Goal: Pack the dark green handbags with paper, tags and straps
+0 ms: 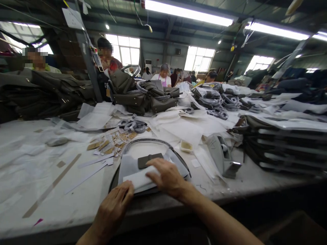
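Note:
A dark grey bag panel [139,195] lies at the near edge of the table, with a long loop strap [153,142] curving round its far side. White paper [135,180] is folded over the panel. My left hand [113,207] lies flat on the panel's near left, fingertips touching the paper's corner. My right hand [167,177] presses down on the paper, fingers spread over it. A small dark leather tab [149,160] sits just beyond my right fingers.
Small tan pieces and paper strips [109,144] litter the table to the left. Grey bags [143,97] are piled at the back, stacked wrapped bags [283,143] on the right. A small tray [186,146] and a grey tool [221,156] stand nearby. Several people work behind.

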`<action>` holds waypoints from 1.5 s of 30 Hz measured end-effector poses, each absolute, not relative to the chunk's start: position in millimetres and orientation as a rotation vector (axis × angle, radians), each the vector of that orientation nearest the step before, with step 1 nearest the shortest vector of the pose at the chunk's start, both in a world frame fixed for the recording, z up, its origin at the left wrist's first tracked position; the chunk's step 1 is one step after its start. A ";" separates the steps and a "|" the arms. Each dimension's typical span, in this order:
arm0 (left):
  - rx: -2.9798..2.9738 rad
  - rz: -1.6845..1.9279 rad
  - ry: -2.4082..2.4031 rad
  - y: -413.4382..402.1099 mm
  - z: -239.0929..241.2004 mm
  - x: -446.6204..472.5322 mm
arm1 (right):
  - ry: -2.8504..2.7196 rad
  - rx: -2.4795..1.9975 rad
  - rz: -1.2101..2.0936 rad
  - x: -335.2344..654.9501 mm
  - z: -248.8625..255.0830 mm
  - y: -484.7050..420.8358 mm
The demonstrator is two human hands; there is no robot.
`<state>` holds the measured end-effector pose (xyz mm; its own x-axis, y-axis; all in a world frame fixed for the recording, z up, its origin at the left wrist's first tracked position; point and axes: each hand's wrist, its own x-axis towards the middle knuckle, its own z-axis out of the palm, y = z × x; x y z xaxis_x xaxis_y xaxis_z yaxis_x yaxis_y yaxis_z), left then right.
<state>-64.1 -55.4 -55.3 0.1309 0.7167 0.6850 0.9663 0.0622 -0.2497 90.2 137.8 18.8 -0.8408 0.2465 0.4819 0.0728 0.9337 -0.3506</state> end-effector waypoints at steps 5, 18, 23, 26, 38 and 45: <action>-1.679 -0.552 -1.768 -56.8 -60.2 -58.6 | -2.536 -0.905 0.225 130.6 26.9 256.2; -1.745 -0.648 -1.761 -57.2 -63.3 -63.0 | -2.618 -1.144 0.158 183.0 -13.2 323.9; -1.766 -0.619 -1.726 -56.6 -63.3 -65.4 | -2.640 -1.368 0.241 238.4 2.1 304.6; -1.758 -0.575 -1.720 -56.7 -62.8 -67.0 | -2.670 -1.587 0.060 259.4 -14.1 289.0; -1.676 -0.613 -1.747 -55.2 -66.8 -61.5 | -2.527 -1.744 -0.140 261.4 -25.3 266.9; -1.659 -0.628 -1.653 -51.7 -62.1 -61.0 | -2.456 -1.587 -0.179 271.6 -1.2 257.1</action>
<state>-61.0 -51.7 -62.1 0.0672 0.6479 0.7587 0.9883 0.0613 -0.1399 271.6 257.1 -1.2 -0.3975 0.8852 0.2418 0.9108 0.4126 -0.0130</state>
